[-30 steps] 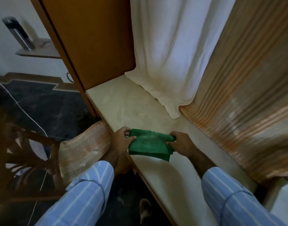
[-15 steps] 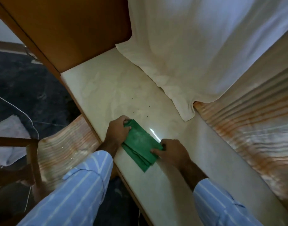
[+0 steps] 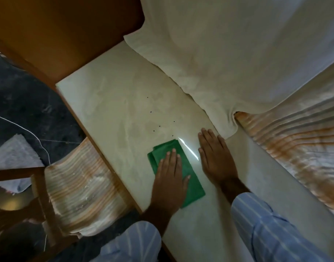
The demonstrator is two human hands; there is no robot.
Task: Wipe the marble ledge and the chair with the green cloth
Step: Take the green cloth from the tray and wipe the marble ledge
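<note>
The folded green cloth [image 3: 190, 178] lies flat on the pale marble ledge [image 3: 115, 103]. My left hand [image 3: 170, 178] presses flat on top of the cloth, fingers together and pointing away from me. My right hand [image 3: 216, 159] rests palm down on the bare marble just right of the cloth, holding nothing. A few small dark specks dot the ledge beyond the cloth. At the lower left stands the wooden chair [image 3: 35, 186], with a striped orange-and-white fabric [image 3: 81, 186] draped over it.
A white curtain [image 3: 219, 53] hangs onto the back of the ledge, and a striped curtain [image 3: 294, 144] covers its right side. An orange wooden cabinet [image 3: 67, 31] bounds the far end. A dark floor with a white mat [image 3: 12, 157] and a thin cable lies left.
Both hands have let go of the cloth's edges. My left hand now lies flat on top of it, and my right hand has moved off it onto the bare marble.
</note>
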